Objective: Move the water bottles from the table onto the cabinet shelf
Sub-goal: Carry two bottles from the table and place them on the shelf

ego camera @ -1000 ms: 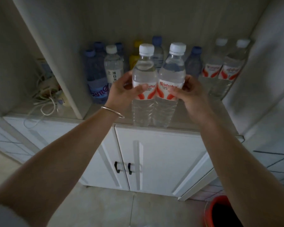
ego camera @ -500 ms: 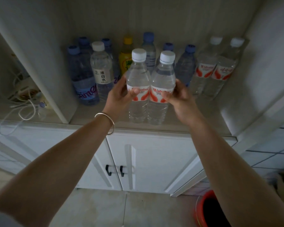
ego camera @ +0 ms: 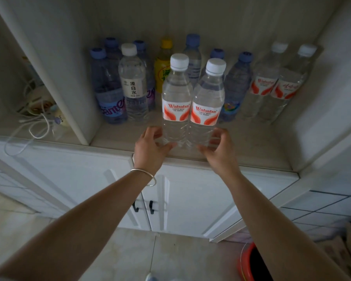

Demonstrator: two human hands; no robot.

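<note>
At the bottom right edge a red bucket (ego camera: pixel 249 264) is cut off by the frame, standing on pale glossy floor tiles (ego camera: pixel 114 252). Two bare forearms reach up from the lower corners; the left wrist wears a thin metal bangle (ego camera: pixel 145 175). Behind them are the white cabinet doors (ego camera: pixel 190 199), with two small dark handles partly hidden by the left arm.

The left hand (ego camera: pixel 150 150) and right hand (ego camera: pixel 219 153) are spread open, fingers loosely curled, on either side of the bases of two Wahaha bottles (ego camera: pixel 190 106). Whether the fingertips touch the plastic cannot be told; neither hand grips anything. The two clear, ribbed, white-capped bottles stand upright and touching, near the front edge of the cabinet shelf (ego camera: pixel 251 151).

Farther back stand blue-capped bottles (ego camera: pixel 107 92), one white-capped bottle with a Chinese label (ego camera: pixel 133 86) and a yellow bottle (ego camera: pixel 162 69), several half hidden. Two more red-labelled bottles (ego camera: pixel 272 86) stand at right. In the left compartment lies a dim tangle of white cable (ego camera: pixel 37 122).
</note>
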